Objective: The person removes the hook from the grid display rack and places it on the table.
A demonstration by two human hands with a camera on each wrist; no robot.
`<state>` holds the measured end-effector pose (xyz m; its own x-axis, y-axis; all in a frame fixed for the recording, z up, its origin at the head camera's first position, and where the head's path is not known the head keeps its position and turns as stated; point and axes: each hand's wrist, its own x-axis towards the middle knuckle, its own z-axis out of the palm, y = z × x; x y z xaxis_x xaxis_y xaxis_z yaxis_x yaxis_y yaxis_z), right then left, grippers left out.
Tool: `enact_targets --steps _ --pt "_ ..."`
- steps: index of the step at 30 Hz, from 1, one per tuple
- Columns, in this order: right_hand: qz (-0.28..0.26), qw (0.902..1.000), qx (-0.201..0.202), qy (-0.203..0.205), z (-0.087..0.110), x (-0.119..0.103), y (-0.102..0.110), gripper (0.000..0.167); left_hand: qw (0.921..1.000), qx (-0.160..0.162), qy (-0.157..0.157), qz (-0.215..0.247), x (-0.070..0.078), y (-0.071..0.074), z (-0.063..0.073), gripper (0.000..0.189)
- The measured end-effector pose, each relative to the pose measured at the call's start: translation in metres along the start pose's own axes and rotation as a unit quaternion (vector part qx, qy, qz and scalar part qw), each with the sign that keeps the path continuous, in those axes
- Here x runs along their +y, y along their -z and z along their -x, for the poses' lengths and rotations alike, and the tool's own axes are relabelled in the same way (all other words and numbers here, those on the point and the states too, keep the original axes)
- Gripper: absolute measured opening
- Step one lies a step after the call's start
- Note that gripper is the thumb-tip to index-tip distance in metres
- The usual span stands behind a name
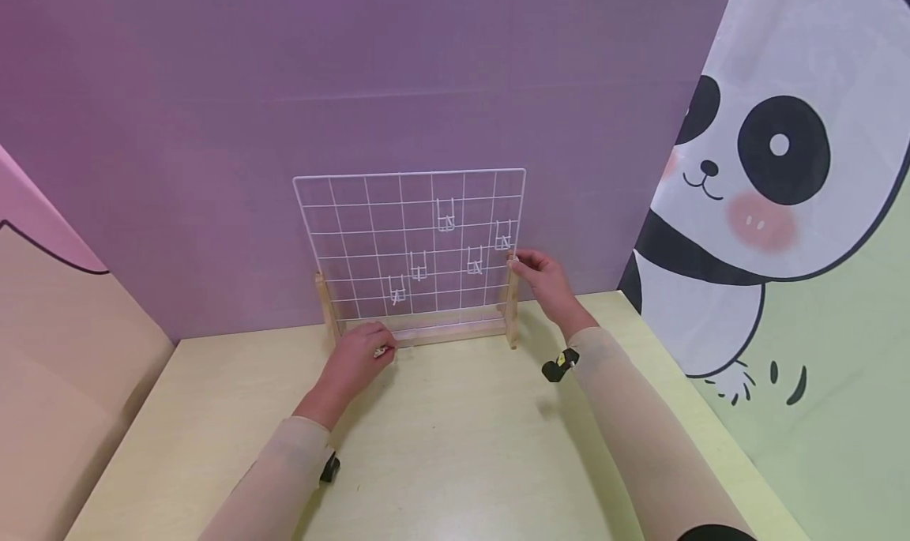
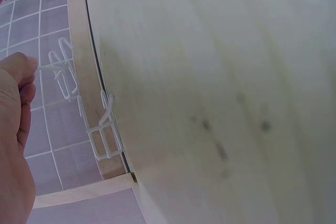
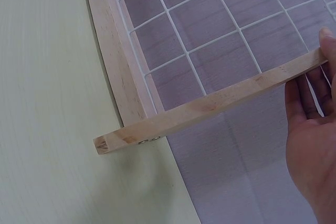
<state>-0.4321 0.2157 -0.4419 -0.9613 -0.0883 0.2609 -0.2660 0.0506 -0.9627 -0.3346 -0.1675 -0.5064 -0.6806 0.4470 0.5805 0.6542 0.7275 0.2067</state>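
A white wire grid rack [image 1: 370, 231] stands upright between two wooden posts, with several white wire hooks [image 1: 445, 223] hung on its bars. My left hand [image 1: 359, 355] is low in front of the rack's left half. Its thumb and finger pinch a white wire hook [image 2: 64, 74] by one end, as the left wrist view shows. Just beyond, a second wire hook [image 2: 104, 135] appears against the wooden bottom bar [image 2: 86, 40]; I cannot tell what it rests on. My right hand [image 1: 547, 282] grips the upper part of the right wooden post [image 3: 210, 103], thumb in front and fingers behind.
The rack stands on a pale wooden table [image 1: 441, 446], near its back edge. A purple wall panel [image 1: 398, 67] rises behind it. To the right is a wall with a panda picture [image 1: 782, 154]; at the left stands a pinkish panel [image 1: 64, 351].
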Motion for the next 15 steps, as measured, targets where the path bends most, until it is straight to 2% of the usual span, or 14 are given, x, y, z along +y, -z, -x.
enact_targets --steps 6,15 --pt "-0.005 1.0 0.003 -0.005 0.001 -0.0019 -0.0013 0.036 1.0 -0.008 -0.005 -0.002 -0.0037 -0.0028 0.0013 0.016" --pt "0.003 0.9999 0.004 -0.009 0.0016 -0.0018 -0.0011 0.036 0.9998 -0.018 0.011 -0.003 -0.004 -0.0047 0.0001 0.017"
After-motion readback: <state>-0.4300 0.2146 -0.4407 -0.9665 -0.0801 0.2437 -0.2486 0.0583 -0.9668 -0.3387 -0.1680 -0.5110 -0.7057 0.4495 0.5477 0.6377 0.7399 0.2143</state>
